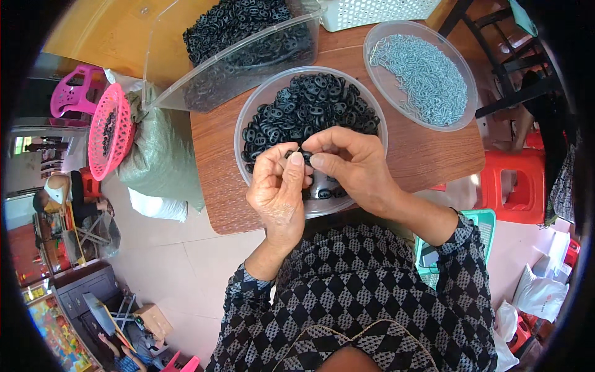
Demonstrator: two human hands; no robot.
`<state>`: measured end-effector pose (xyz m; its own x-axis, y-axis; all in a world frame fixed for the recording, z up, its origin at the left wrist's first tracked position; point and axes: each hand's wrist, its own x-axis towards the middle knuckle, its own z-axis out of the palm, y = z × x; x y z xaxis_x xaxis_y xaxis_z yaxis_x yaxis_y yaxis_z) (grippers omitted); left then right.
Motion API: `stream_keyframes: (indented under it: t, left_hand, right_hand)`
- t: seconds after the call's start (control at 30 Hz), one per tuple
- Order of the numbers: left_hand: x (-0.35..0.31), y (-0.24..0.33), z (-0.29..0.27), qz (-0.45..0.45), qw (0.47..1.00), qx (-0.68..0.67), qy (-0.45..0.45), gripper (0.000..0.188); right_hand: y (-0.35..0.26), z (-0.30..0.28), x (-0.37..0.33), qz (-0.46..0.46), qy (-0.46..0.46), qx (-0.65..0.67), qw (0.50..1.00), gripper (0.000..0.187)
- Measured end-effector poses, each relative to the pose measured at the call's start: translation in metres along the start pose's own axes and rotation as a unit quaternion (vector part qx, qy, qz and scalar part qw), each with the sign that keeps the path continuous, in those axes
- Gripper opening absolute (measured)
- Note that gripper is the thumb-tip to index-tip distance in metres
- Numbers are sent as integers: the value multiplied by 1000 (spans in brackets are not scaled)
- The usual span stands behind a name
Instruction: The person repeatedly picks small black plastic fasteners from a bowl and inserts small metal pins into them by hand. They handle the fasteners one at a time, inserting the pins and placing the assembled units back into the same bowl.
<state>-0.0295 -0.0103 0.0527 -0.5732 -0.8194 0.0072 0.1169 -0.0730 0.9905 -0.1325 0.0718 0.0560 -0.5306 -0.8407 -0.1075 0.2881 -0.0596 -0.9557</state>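
Note:
Both hands meet over the near half of a round clear plastic bowl [240, 133] on the table. The bowl is heaped with small black oval plastic pieces [294, 111] that have two holes each. Between thumb and finger, my left hand [279, 197] pinches one black two-holed piece [304, 154]. From the other side, the thumb and forefinger of my right hand [359, 164] close on the same piece. My fingers cover most of it, so any smaller part there is hidden. To the right lies a shallow round tray [390, 84] of thin grey-blue pieces [427, 74] resembling small springs.
A clear bin [229, 93] of black pieces stands tilted at the table's far left, beside a white perforated basket [378, 13]. Left are a pink basket [111, 133] and a stuffed sack [158, 155]; right, a red stool [511, 186] and a green basket [486, 232]. Other people sit far left.

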Motion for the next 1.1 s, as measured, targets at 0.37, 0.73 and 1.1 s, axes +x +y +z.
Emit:
stream_keyframes:
  t: [0.37, 0.73, 1.1]
  left_hand:
    - [5, 0, -6, -68, 995, -67, -27, 15]
    - [-1, 7, -5, -71, 995, -58, -36, 24]
    - [-1, 14, -2, -66, 997, -25, -28, 26]
  right_hand:
    - [-4, -4, 5, 18, 26, 55, 998, 12]
    - [-5, -7, 12, 74, 40, 54, 995, 16]
    - [-10, -10, 17, 82, 32, 28, 996, 10]
